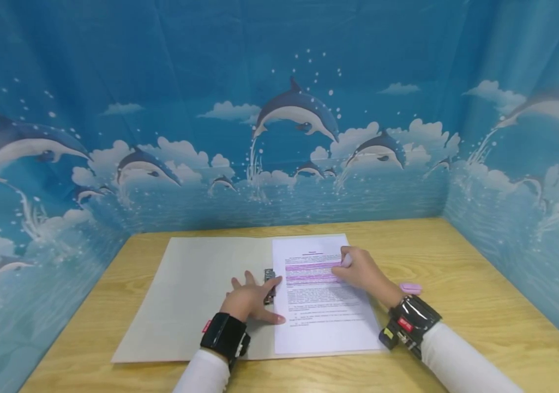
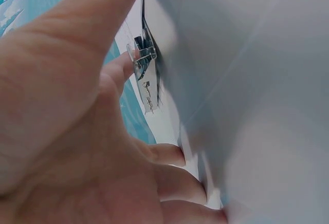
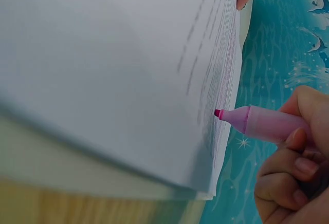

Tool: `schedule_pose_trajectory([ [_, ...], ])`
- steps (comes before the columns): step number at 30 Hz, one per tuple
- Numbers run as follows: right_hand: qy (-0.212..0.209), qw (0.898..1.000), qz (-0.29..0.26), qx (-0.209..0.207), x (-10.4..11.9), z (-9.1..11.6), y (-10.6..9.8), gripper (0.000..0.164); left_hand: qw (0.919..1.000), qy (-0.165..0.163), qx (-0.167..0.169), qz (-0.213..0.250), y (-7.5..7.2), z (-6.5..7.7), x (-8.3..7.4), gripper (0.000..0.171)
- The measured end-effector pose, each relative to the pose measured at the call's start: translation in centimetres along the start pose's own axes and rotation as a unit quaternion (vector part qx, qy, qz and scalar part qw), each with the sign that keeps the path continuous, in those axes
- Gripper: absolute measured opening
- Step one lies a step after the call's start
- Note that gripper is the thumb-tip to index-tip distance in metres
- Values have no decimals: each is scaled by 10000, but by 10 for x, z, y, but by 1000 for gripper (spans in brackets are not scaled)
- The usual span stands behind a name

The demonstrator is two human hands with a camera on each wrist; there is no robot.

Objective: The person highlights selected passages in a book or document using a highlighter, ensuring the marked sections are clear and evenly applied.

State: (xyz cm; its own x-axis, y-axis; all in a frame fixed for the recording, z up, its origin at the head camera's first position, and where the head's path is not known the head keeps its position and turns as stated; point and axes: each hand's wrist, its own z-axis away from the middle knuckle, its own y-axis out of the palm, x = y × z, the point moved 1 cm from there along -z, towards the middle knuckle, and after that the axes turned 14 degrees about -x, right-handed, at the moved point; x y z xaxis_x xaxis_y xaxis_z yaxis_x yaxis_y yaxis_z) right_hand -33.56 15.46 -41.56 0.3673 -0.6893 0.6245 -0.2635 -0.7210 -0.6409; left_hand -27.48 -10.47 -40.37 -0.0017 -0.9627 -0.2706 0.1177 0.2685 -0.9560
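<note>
An opened file folder lies on the table with a printed sheet on its right half. Several lines of the text carry purple-pink highlighting. My right hand grips a pink highlighter, its dark pink tip right at the printed lines near the sheet's right edge. My left hand rests with spread fingers on the folder, its thumb and index fingertip at the sheet's left edge. Beside it, partly hidden under the hand, is the folder's metal clip.
A pink highlighter cap lies on the wooden table to the right of the folder, close to the right wrist. Behind and on both sides of the table hangs a blue curtain printed with dolphins.
</note>
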Motion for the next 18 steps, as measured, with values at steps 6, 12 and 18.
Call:
schedule_pose_trajectory([
  [6, 67, 9999, 84, -8, -7, 0, -5, 33, 10000, -30, 17, 31, -1, 1, 0, 98],
  [12, 130, 9997, 186, -28, -10, 1, -10, 27, 10000, -7, 35, 29, -1, 0, 1, 98],
  [18, 141, 9997, 170, -122, -11, 3, -16, 26, 10000, 30, 34, -7, -2, 1, 0, 98],
])
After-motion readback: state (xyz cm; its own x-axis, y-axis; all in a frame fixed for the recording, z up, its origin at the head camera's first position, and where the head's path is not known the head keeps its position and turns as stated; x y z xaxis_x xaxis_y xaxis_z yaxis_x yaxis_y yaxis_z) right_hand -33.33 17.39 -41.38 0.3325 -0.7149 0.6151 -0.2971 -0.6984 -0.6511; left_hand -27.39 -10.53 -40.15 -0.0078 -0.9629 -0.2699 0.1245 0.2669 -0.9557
